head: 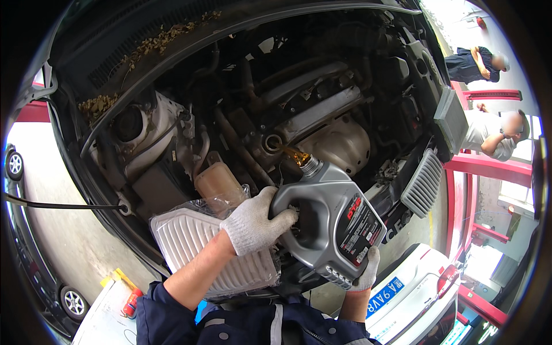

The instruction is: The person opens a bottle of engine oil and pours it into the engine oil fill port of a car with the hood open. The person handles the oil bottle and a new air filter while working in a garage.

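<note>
My left hand [258, 222], in a pale knitted glove, grips the handle of a grey plastic motor oil jug [319, 189]. Gloved too, my right hand [368, 269] holds the jug by its bottom end. The jug is tilted with its threaded neck towards the engine, and amber oil [295, 154] streams from it into the round oil filler opening [273, 142]. Beside that opening lies the metal engine cover strip [323, 112]. A pleated air filter in clear plastic wrap [194, 241] lies under my left forearm.
A tan fluid reservoir [217, 181] stands left of the jug. Another pleated filter [422, 183] and a grey box-like part [448, 120] rest at the car's front edge. Two people [478, 64] are at upper right, near red lift posts [491, 166]. A white car [414, 293] is at lower right.
</note>
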Motion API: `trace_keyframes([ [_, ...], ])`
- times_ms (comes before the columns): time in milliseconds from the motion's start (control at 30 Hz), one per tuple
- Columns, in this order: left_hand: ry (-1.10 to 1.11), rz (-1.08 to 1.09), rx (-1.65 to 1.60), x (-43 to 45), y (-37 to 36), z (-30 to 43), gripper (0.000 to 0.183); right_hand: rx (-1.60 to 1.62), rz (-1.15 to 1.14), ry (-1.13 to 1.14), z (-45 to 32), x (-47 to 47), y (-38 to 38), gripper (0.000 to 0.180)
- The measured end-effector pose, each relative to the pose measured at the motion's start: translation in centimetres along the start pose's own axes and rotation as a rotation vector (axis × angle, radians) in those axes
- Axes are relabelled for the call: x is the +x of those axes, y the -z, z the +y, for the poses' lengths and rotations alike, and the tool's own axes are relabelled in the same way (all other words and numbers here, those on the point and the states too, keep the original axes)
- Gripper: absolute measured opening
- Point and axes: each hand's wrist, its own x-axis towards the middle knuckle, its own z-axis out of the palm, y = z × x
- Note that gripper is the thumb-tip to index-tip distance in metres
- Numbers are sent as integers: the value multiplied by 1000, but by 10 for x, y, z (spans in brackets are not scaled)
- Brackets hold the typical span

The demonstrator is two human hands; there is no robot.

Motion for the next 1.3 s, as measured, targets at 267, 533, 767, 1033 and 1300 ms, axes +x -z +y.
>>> trace_keyframes([
  [267, -67, 23, 28, 1, -1, -3, 60, -21, 0, 4, -2, 1, -2, 71],
  [533, -52, 15, 36, 1, 0, -2, 61, -43, 4, 12, -3, 1, -6, 71],
  [767, -58, 27, 52, 1, 0, -2, 60, -30, -4, 2, -3, 1, -8, 72],
  [1033, -46, 17, 57, 2, 1, -1, 61, -35, 13, 13, -3, 0, -9, 72],
  [1300, -67, 35, 90, 3, 0, -3, 61, -22, -2, -11, -6, 0, -13, 72],
])
